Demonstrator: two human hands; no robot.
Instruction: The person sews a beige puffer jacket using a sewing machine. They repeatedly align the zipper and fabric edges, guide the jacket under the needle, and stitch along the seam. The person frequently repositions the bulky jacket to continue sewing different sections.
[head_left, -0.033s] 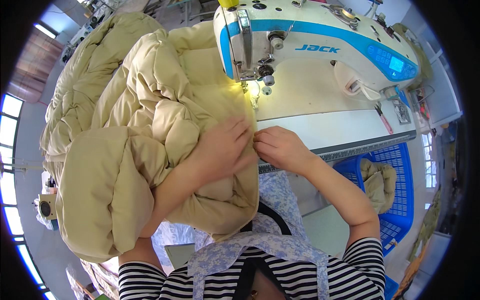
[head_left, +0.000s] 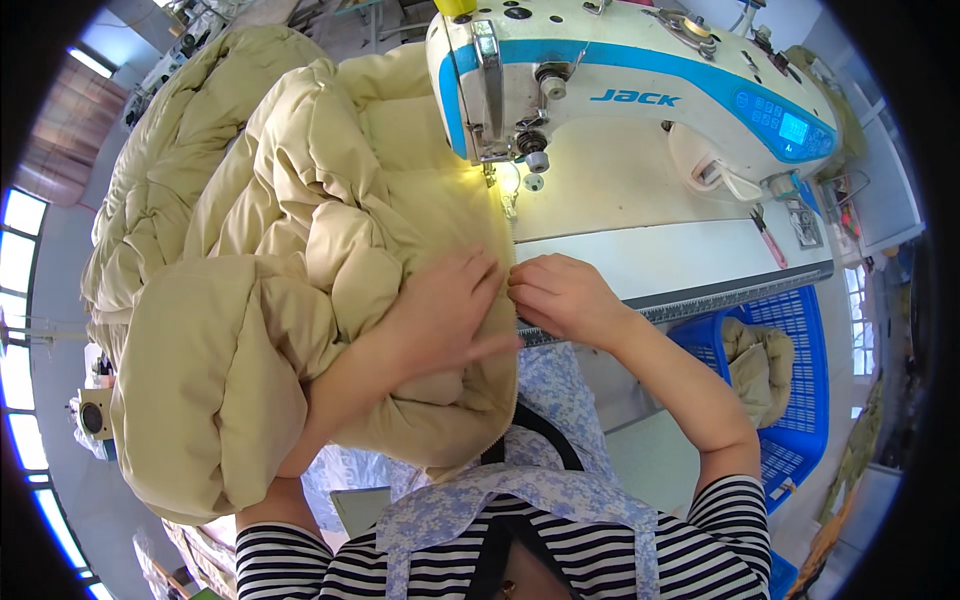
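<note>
A big puffy beige quilted jacket (head_left: 300, 260) is heaped over the left part of the sewing table and hangs off its front edge. My left hand (head_left: 450, 310) lies flat on the jacket with its fingers spread, pressing near the jacket's right edge. My right hand (head_left: 555, 295) pinches that edge, a seam or zipper line, just in front of the presser foot (head_left: 507, 192). The two hands almost touch. The white and blue sewing machine (head_left: 640, 110) stands behind them, its lamp lighting the fabric under the needle.
The pale table top (head_left: 690, 250) lies to the right of my hands, with small tools (head_left: 768, 238) near the machine's base. A blue plastic basket (head_left: 800, 420) beside the table holds a beige padded piece (head_left: 760, 365). Windows run along the far left.
</note>
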